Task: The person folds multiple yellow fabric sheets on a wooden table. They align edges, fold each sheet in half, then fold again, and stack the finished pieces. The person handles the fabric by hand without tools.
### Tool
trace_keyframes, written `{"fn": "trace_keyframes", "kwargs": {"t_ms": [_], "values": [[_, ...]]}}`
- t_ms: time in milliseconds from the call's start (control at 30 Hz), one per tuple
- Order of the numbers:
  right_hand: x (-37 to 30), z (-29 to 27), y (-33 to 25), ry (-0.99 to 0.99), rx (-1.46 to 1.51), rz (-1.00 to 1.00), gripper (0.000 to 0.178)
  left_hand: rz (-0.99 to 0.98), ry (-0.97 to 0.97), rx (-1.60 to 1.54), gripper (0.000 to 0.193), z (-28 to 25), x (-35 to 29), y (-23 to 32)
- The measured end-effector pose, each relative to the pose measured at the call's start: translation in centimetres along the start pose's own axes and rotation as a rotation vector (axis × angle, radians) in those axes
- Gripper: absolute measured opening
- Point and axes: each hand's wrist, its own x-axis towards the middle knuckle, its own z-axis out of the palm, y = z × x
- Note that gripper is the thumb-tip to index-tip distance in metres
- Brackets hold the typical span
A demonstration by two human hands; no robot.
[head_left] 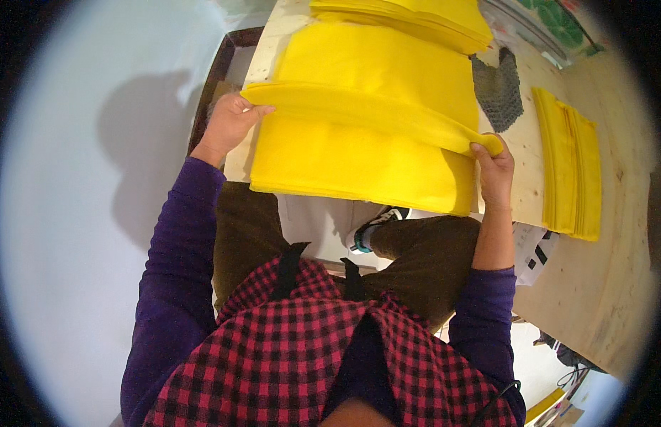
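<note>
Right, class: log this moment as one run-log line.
left hand: grips folded yellow felt sheet | right hand: grips its other end | beneath: flat yellow felt sheet

Pale wooden table (594,285), smooth white floor (81,213) with soft shadow, dark wooden frame (209,85) beside table

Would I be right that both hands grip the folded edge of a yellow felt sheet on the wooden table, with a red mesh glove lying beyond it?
Nearly: the mesh glove is grey, not red. The head view shows the left hand and right hand gripping the folded edge of the yellow felt sheet on the wooden table, with the glove beyond it.
</note>
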Motion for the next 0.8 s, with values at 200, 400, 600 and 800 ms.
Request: {"fn": "trace_keyframes", "kwargs": {"t_ms": [200, 400, 600, 800], "values": [[0.5, 0.8, 0.0, 0.036, 0.030, 0.029, 0.017, -0.040, 0.083, -0.345, 0.024, 2.0, -0.1, 0.7], [1.5, 0.8, 0.0, 0.085, 0.017, -0.057, 0.019, -0.016, 0.250, -0.216, 0.023, 2.6, -0.1, 1.4], [2.1, 1.4, 0.2, 0.190, 0.081, -0.082, 0.019, 0.040, 0.306, -0.355, 0.023, 3.0, -0.1, 1.5], [1.1, 0.7, -0.4, 0.239, 0.167, -0.125, 0.021, 0.100, 0.301, -0.390, 0.022, 3.3, -1.7, 3.1]]}}
